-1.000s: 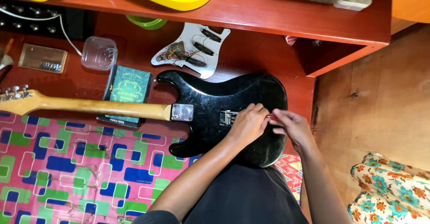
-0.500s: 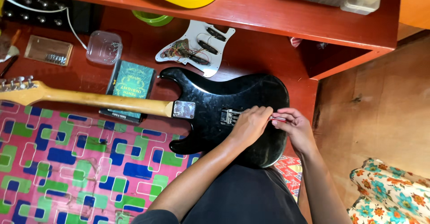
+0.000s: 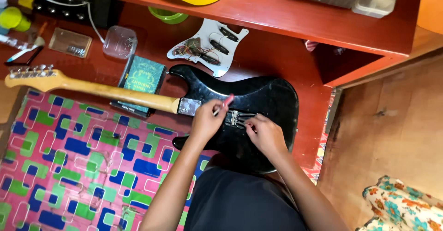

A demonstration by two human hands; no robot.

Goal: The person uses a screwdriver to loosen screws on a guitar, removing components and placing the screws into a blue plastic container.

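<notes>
**Left hand lifts its red tool**

Raised since the earlier frame, left hand [image 3: 207,120] pinches a red-handled screwdriver [image 3: 224,102] above the black guitar [image 3: 258,102] at frame centre; right hand [image 3: 265,134], nearer, presses pinched fingers [image 3: 249,126] on the metal bridge block [image 3: 236,118]. Guitar's neck runs toward frame left.

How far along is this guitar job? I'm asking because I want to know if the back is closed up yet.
Not closed yet. Done: the pickguard is off and lies apart on the floor, wiring up. In hand: the black guitar lies face down, its rear cavity open; the left hand holds a red-handled tool over it, and the right hand fingers the metal parts inside. Left: no cover sits on the cavity, and the pickguard is unmounted.
</notes>
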